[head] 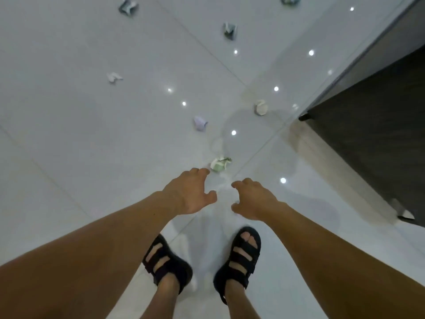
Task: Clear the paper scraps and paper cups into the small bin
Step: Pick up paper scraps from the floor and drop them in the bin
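Several crumpled paper scraps and crushed paper cups lie on the glossy white tile floor. The nearest is a green-and-white crumpled piece (pixel 220 164), just beyond my left hand (pixel 192 194), whose fingers are spread and empty. My right hand (pixel 251 200) hangs open beside it, also holding nothing. Farther off lie a pale lilac scrap (pixel 200 123), a white crushed cup (pixel 261 107), a small white scrap (pixel 113 77) and darker green-white pieces (pixel 230 31), (pixel 128 6), (pixel 290 0). No bin is in view.
A dark cabinet or piece of furniture (pixel 372 125) on short feet fills the right side. My two feet in black sandals (pixel 239 256) stand on the floor below my hands. Ceiling lights reflect as bright dots on the tiles.
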Demonstrator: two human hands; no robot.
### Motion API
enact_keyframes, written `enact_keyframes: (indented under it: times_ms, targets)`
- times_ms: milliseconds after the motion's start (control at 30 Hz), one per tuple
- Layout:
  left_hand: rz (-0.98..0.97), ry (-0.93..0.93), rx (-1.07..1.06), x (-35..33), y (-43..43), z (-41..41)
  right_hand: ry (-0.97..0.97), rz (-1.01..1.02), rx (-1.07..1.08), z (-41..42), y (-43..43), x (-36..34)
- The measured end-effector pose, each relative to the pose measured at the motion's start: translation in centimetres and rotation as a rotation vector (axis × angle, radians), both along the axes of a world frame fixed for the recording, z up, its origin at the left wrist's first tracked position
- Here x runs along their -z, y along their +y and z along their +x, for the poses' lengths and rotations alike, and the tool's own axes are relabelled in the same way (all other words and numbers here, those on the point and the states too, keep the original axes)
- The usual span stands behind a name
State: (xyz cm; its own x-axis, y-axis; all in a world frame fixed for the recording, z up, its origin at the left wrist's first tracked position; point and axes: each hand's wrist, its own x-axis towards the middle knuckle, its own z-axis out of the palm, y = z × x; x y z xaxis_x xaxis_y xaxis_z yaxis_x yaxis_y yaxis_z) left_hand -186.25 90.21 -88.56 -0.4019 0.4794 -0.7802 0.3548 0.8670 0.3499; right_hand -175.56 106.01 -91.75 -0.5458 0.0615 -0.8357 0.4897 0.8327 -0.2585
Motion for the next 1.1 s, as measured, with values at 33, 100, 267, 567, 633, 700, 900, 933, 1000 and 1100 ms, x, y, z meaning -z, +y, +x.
enact_keyframes:
  times_ms: [33,100,267,567,633,700,900,933,1000,1100]
  targets:
    - [-0.006,-0.017,0.002,2.6,-0.3,0.5,-0.011,0.008,-0.003,0.8,-0.2,2.7]
    - [-0.023,-0.038,0.006,7.2,-1.0,1.3,-0.02,0.029,-0.015,2.3,-0.7,7.7]
    - [-0.001,-0.075,0.036,15.7,-1.8,3.6,-0.022,0.083,-0.053,6.1,-1.7,17.3]
    - [0.081,-0.094,-0.036,20.1,-3.1,5.4,0.171,0.114,-0.005,9.7,-2.1,22.4]
    - [0.087,-0.098,-0.061,19.5,-3.7,5.1,0.197,0.057,0.222,8.1,-2.8,21.3]
    - [0.103,-0.1,-0.067,18.4,-4.3,4.2,0.257,-0.027,0.532,5.3,-3.9,19.3]
    - [0.248,-0.059,-0.164,13.2,-5.9,0.0,0.221,-0.512,1.164,-3.8,-7.5,11.3]
    - [0.28,-0.052,-0.191,12.3,-6.2,-0.8,0.218,-0.558,1.173,-4.9,-8.1,10.1]
    - [0.33,-0.023,-0.237,10.8,-7.0,-2.3,0.197,-0.616,1.155,-6.6,-9.4,8.3]
    - [0.355,-0.001,-0.277,9.4,-8.5,-3.7,0.167,-0.674,1.077,-8.3,-11.0,7.4]
